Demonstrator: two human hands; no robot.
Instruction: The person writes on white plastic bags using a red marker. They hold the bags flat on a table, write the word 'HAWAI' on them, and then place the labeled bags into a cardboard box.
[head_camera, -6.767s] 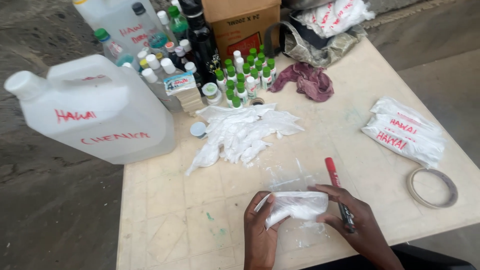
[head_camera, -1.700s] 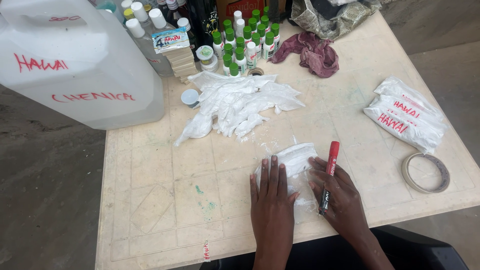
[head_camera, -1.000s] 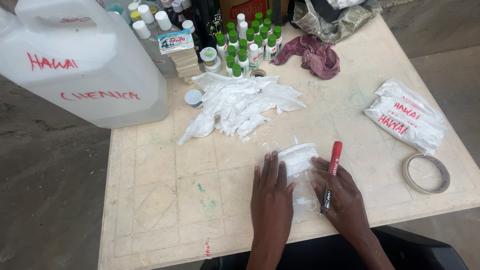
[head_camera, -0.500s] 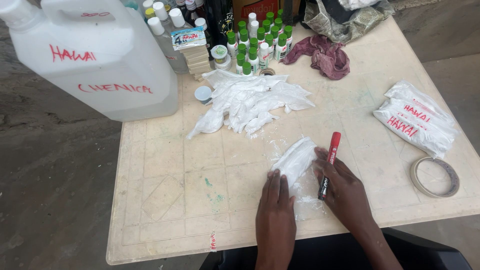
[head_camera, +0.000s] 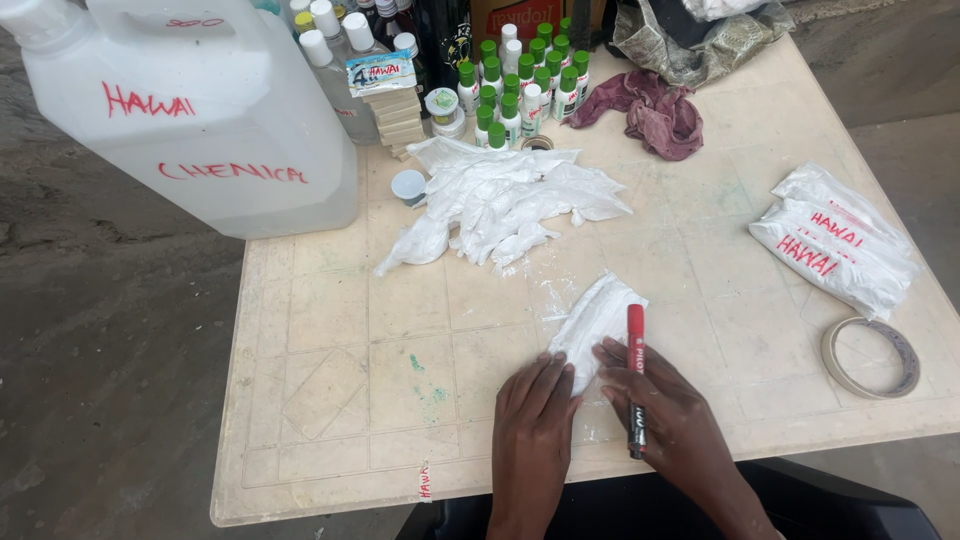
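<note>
A small clear plastic bag of white powder (head_camera: 598, 322) lies flat on the cream table (head_camera: 350, 380) near its front edge. My left hand (head_camera: 532, 432) presses down on the bag's near left end, fingers spread. My right hand (head_camera: 668, 420) rests on the bag's right side and holds a red-capped black marker (head_camera: 636, 375) along its back, cap pointing away from me.
A heap of white powder bags (head_camera: 500, 198) sits mid-table. A big white jug (head_camera: 200, 120) stands at the back left, small green-capped bottles (head_camera: 515, 85) behind. A maroon rag (head_camera: 650, 108), labelled white packets (head_camera: 835, 240) and a tape roll (head_camera: 870, 357) lie right.
Both hands have slid over the small bag, flattening it, and the bag now lies slanted. The marker stays in my right hand. The camera has shifted slightly.
</note>
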